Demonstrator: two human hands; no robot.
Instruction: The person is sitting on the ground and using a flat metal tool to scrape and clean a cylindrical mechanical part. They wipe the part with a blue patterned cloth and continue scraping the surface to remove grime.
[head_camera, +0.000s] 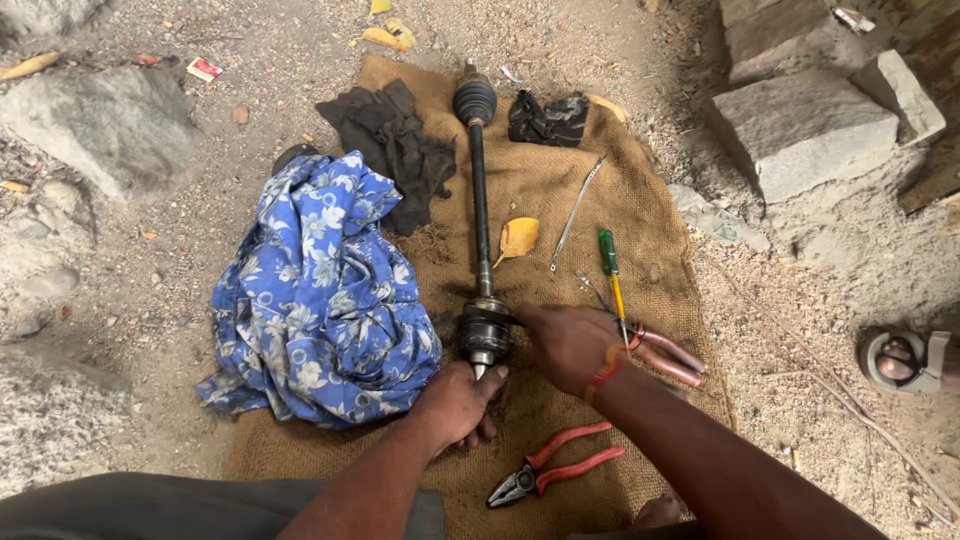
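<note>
axle shaft (481, 200) | long, dark, greasy | hands (455, 405) gripping near joint

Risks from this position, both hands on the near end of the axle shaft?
1. The left hand sits at the stub end of the drive shaft, right hand on the near joint; fingers could get pinched if the joint slips.
2. Sandy ground around the burlap mat may get grit into the joint.
3. Pliers lie near the forearm, easily knocked.

One head-worn view looks steeply down, close over the burlap mat (560, 190).
</note>
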